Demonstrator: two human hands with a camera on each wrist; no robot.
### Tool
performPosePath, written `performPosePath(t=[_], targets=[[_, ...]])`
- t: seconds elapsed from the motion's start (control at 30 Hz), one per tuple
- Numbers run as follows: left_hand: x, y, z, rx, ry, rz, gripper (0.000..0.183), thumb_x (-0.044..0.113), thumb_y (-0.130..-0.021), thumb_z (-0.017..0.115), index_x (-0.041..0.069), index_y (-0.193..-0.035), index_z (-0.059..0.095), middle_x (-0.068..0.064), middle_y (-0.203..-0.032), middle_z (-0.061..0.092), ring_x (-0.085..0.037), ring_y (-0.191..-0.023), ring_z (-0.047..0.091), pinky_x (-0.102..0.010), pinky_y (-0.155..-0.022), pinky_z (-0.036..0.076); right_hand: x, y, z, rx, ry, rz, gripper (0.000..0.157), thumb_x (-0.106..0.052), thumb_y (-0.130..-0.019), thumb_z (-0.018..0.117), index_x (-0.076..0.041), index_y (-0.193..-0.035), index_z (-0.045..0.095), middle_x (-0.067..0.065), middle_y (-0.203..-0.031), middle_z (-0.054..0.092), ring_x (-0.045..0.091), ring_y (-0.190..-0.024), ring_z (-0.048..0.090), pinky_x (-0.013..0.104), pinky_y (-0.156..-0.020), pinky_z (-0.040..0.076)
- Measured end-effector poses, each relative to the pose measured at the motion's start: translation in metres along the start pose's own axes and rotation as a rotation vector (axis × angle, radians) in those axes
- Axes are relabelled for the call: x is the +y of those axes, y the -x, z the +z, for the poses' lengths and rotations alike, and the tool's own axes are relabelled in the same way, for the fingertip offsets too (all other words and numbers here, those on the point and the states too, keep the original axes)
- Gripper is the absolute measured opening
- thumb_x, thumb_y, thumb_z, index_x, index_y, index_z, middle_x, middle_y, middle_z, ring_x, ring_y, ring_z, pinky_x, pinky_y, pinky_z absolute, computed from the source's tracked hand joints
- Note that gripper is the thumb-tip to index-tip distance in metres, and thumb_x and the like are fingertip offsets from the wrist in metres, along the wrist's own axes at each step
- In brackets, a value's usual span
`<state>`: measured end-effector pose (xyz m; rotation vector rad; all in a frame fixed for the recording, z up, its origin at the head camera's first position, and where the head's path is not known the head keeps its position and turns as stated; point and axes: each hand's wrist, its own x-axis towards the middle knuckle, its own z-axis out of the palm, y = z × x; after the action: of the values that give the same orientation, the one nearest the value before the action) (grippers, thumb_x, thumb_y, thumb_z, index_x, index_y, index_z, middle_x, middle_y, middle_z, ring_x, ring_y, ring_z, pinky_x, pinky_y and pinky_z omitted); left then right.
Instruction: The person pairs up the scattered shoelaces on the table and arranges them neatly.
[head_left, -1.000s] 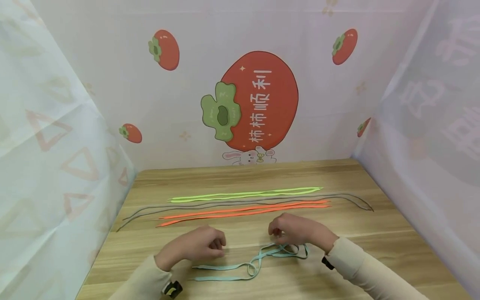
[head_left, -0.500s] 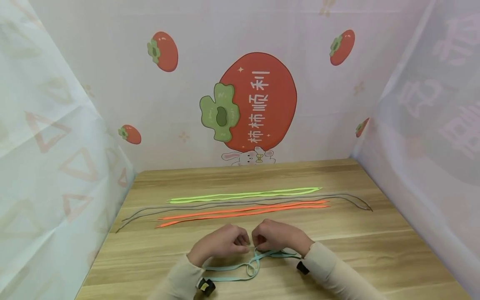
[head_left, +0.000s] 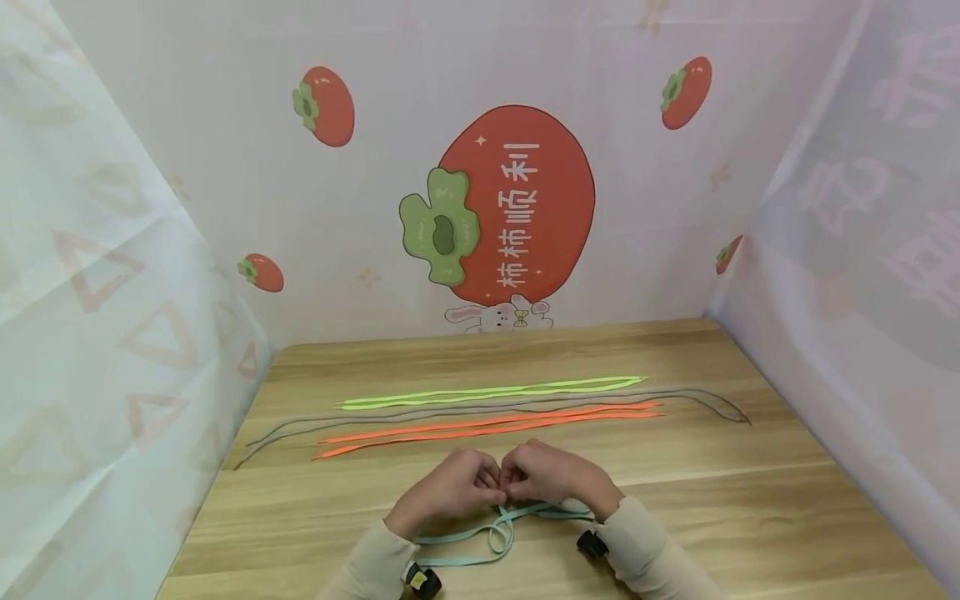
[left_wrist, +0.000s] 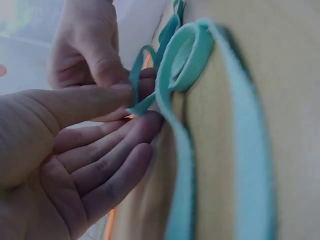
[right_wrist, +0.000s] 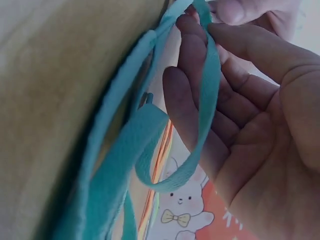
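A mint-green shoelace (head_left: 498, 537) lies on the table below my hands, with a small loop in its middle and two strands running left. My left hand (head_left: 453, 485) and right hand (head_left: 557, 477) meet at the fingertips just above it. In the left wrist view, the left hand (left_wrist: 95, 167) pinches a bend of the shoelace (left_wrist: 254, 150) between thumb and fingers. From the right wrist, I see the right hand's (right_wrist: 260, 117) thumb and forefinger gripping the shoelace (right_wrist: 125, 160), which hangs in a curve past the palm. The other fingers of both hands are only lightly bent.
Beyond the hands lie orange shoelaces (head_left: 487, 427), grey laces (head_left: 442, 409) and yellow-green shoelaces (head_left: 491, 392), stretched across the wooden table (head_left: 750, 483). Printed cloth (head_left: 345, 208) walls the back and both sides.
Both hands have come together: the left moved right, the right moved left. The right hand has drawn part of the mint-green shoelace leftward, and the fingertips of both hands now touch.
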<state>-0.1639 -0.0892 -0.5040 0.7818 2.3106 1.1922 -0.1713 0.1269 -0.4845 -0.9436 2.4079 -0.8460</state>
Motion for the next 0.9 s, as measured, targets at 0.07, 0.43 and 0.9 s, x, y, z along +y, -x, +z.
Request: performPosePath(t=[0.07,0.43,0.9], targets=[[-0.001,0.001,0.001,0.007,0.021,-0.004,0.006,0.009,-0.094,0.079,0.008,-0.099,0.076,-0.001,-0.09,0.079,-0.003,-0.083,0.073,-0.019,-0.074,0.059,0.001,0.001,0.001,-0.001,-0.033,0.007,0.016,-0.009,-0.1,0.071,-0.019,-0.088,0.075,-0.012,-0.076,0.068,-0.003,-0.062,0.055,0.016,-0.06,0.049],[-0.013,0.004,-0.006,-0.094,0.16,0.015,0.013,0.009,-0.101,0.071,0.016,-0.108,0.078,0.003,-0.101,0.079,-0.006,-0.095,0.074,-0.02,-0.083,0.06,0.01,0.005,-0.002,-0.035,-0.168,-0.064,0.012,-0.013,-0.101,0.072,-0.017,-0.094,0.081,-0.011,-0.084,0.075,-0.002,-0.069,0.065,0.019,-0.067,0.057],[-0.017,0.007,-0.026,-0.191,0.273,0.041,0.013,0.009,-0.102,0.069,0.002,-0.108,0.079,-0.014,-0.096,0.08,-0.014,-0.086,0.076,-0.029,-0.081,0.062,0.028,0.012,-0.022,-0.029,-0.197,-0.068,0.012,-0.015,-0.101,0.073,-0.016,-0.093,0.082,-0.007,-0.083,0.077,0.0,-0.07,0.067,0.021,-0.068,0.057]])
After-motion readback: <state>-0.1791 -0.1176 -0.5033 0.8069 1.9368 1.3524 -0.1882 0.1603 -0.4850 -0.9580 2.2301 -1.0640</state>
